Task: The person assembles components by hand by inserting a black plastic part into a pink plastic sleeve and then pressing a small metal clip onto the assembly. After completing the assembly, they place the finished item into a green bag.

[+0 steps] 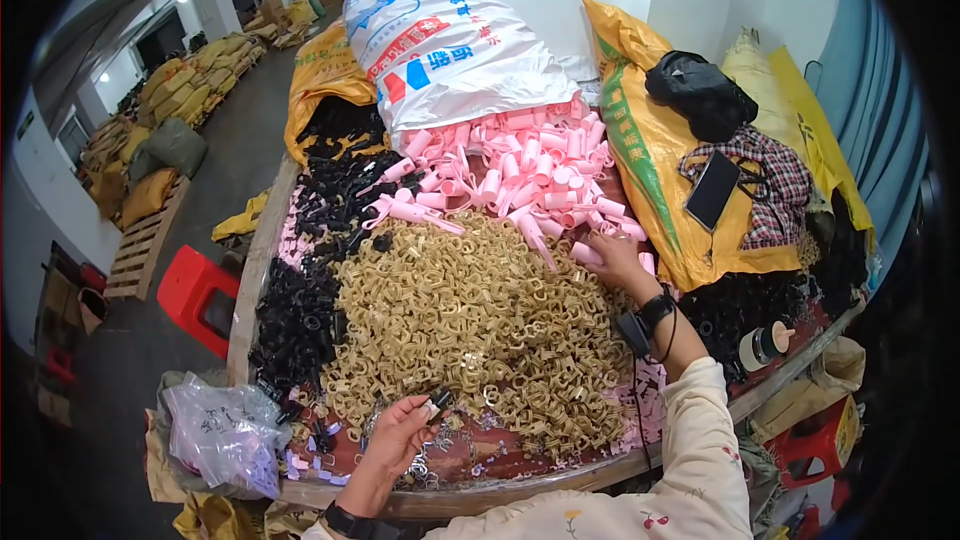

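Near the table's front edge, my left hand (397,432) pinches a small black plastic part (440,401) between thumb and fingers. My right hand (615,262) is stretched out to the right side of the pink pile, its fingers closed around a pink plastic tube-shaped piece (587,256). Many more pink plastic pieces (500,175) spill from a white woven sack (470,50) at the back. Between my hands spreads a heap of small tan, ring-like parts (470,310). Black plastic parts (295,315) lie in a heap along the left side.
A yellow sack (645,160) on the right carries a black bag (700,95), a plaid cloth (775,185) and a phone (712,190). A lidded cup (762,348) stands at the right edge. A clear plastic bag (225,430) sits front left, and a red stool (195,300) beyond it.
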A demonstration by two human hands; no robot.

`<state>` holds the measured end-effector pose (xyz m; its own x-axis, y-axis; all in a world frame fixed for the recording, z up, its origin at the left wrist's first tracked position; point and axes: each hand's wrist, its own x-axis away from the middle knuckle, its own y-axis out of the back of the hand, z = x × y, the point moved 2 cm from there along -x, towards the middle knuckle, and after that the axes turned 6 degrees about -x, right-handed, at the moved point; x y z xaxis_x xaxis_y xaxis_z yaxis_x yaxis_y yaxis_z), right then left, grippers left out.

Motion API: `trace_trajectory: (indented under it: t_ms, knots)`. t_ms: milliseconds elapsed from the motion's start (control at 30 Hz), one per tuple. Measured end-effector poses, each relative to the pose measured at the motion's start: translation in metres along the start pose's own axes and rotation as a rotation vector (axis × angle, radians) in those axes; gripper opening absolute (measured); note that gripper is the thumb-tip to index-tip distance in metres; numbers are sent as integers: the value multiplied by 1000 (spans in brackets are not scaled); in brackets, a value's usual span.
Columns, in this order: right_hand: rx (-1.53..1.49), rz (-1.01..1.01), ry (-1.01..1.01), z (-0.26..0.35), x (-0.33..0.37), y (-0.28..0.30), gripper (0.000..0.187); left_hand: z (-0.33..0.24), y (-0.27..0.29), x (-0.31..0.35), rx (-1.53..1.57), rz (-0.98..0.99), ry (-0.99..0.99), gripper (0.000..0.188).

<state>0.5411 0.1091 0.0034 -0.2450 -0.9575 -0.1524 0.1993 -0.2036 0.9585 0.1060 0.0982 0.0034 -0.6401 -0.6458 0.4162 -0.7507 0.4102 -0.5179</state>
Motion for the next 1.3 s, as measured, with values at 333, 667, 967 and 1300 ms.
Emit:
trace_trajectory:
  t_ms: [333, 667, 967, 1300]
  knots:
    - [-1027, 440, -48, 123, 88, 57, 33, -2, -23, 24, -72, -23, -76, 25]
    - [-925, 525, 487, 230, 143, 49, 30, -2, -56, 64, -259, 62, -49, 25]
    - [-1005, 497, 422, 242, 155, 23, 30, 11, -36, 60, -360, 47, -47, 23]
    - [-1037, 444, 296, 263, 160, 3, 29, 12, -17, 63, -490, 83, -68, 26]
